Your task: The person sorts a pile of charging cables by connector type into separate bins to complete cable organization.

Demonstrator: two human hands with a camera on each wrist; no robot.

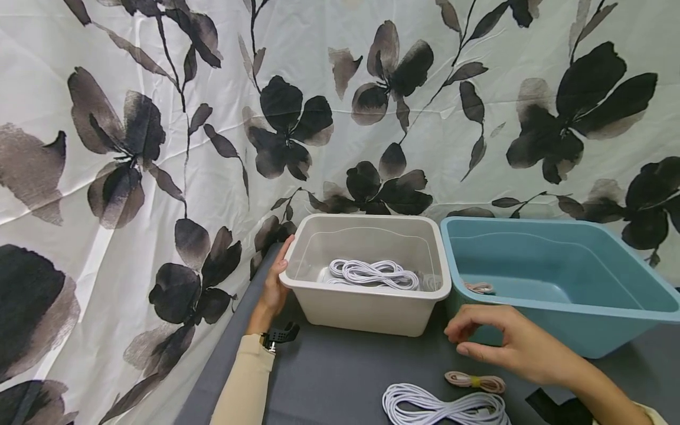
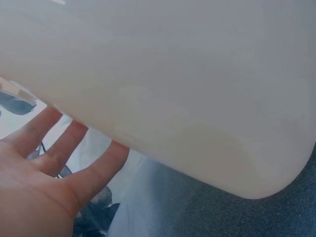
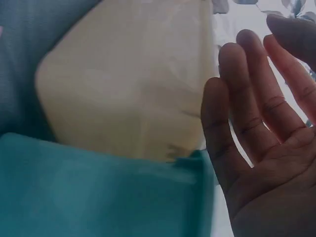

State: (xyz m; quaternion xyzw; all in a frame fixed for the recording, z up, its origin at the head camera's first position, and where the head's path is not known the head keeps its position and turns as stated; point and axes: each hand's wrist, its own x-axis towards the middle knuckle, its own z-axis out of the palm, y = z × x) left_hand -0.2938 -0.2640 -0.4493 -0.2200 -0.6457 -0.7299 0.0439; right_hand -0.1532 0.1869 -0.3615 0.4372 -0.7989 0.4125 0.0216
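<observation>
My left hand [image 1: 272, 290] rests against the left side of a beige plastic bin [image 1: 366, 310], its fingers extended along the wall near the rim. In the left wrist view the fingers [image 2: 101, 170] reach the bin's edge, their tips hidden by it. Inside that bin lies white coiled cable [image 1: 374, 274], with a clear item at its right end. My right hand [image 1: 510, 342] hovers empty in front of a blue bin [image 1: 576, 323], fingers loosely bent. Below it on the table are a small pinkish cable bundle [image 1: 463, 379] with a yellow tie and a larger white cable bundle [image 1: 411, 407].
Another small pinkish cable bundle [image 1: 480, 288] lies in the blue bin's left end. The two bins stand side by side on a dark grey tabletop [image 1: 329, 366]. A floral curtain [image 1: 340, 136] hangs close behind them and along the left.
</observation>
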